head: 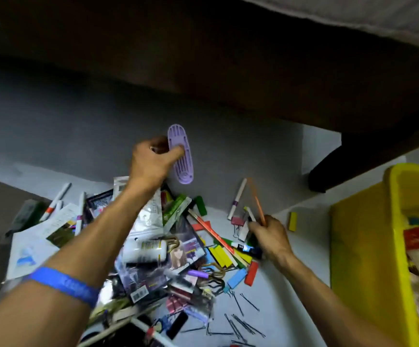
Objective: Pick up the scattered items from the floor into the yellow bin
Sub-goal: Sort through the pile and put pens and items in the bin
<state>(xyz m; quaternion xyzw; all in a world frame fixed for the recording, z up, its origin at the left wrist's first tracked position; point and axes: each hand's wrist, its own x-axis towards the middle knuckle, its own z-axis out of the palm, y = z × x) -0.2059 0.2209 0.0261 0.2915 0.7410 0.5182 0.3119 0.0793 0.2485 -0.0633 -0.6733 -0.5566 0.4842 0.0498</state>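
Note:
My left hand (153, 162) is raised above the pile and grips a flat purple plastic slotted piece (182, 156) by its left edge. My right hand (269, 235) sits lower, at the pile's right side, closed around a thin orange pencil (255, 200) that points up and away. The scattered items (176, 254) cover the white floor below both arms: markers, coloured blocks, packets, hair clips, bobby pins. The yellow bin (368, 246) stands at the right edge with some packets inside.
A dark sofa or bed base spans the top, with a dark wooden leg (328, 169) beside the bin. A lone yellow block (292, 221) lies between my right hand and the bin. A white marker with a purple band (237, 199) lies near the pencil.

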